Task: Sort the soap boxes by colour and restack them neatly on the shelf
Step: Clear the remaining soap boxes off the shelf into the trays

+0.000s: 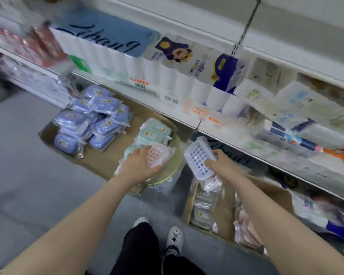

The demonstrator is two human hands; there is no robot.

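Right now you have one soap box in each hand, both low in front of the shelf (145,103). Your left hand (139,165) curls over the pink soap box (158,155), gripping its near end. The box's long axis slants from near-left up to far-right, and its gridded face is turned up towards you. Your right hand (220,163) pinches the white soap box (198,160) at its right edge, fingers on the face and thumb behind. This box's long axis runs almost straight away from you, the far end leaning a little left, with the grid of square holes facing you. The two boxes are near each other but apart.

Counted: one pink box and one white box are in your hands. The purple soap boxes (87,120) lie in a loose heap of about ten on the flattened cardboard (99,157), pointing every which way; blur prevents an exact count. The green soap boxes (155,130) sit in a neater stack just beyond your left hand, at least three of them, with their long axes running left to right.

Below your right hand an open carton (224,215) holds more wrapped boxes, greyish ones (204,207) on the left and pink ones (244,231) on the right; their number is unclear. Toilet-paper packs (127,56) fill the shelf above.
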